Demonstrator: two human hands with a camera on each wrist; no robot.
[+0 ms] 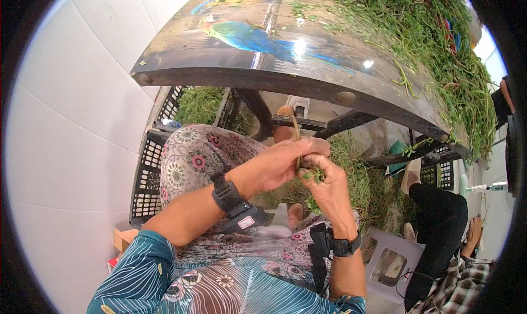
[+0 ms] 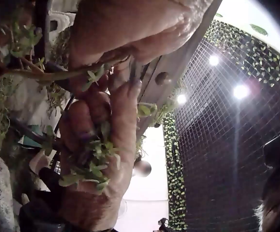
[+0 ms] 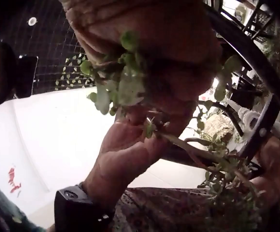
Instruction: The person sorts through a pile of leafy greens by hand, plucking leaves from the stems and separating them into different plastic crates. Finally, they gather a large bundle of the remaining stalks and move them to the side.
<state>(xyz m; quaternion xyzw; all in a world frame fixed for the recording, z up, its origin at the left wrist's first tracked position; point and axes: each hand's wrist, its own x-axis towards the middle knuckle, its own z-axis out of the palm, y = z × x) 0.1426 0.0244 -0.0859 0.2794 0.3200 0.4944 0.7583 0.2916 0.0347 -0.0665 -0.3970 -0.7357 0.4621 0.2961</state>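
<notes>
Both hands meet in front of the lap. My left hand [image 1: 280, 163], a black camera strapped to its wrist, grips a brownish purslane-like stem [image 1: 297, 128] between thumb and fingers. In the left wrist view that stem [image 2: 72, 73] runs out from under the left hand, with a few small leaves on it. Close against it, my right hand [image 1: 332, 190] curls its fingers around small leafy sprigs [image 1: 314, 175]. Those green leaves [image 2: 99, 162] stick out of the right palm in the left wrist view. In the right wrist view, round leaves [image 3: 130, 87] hang below the right hand's fingers.
A parrot-printed table [image 1: 329, 40] stands ahead, a heap of green plants [image 1: 433, 56] on its right side. Black crates [image 1: 147, 177] stand at the left, one with greens [image 1: 200, 103]. More plants [image 1: 379, 193] lie on the floor. Another person [image 1: 439, 226] sits at the right near a grey plastic stool [image 1: 379, 262].
</notes>
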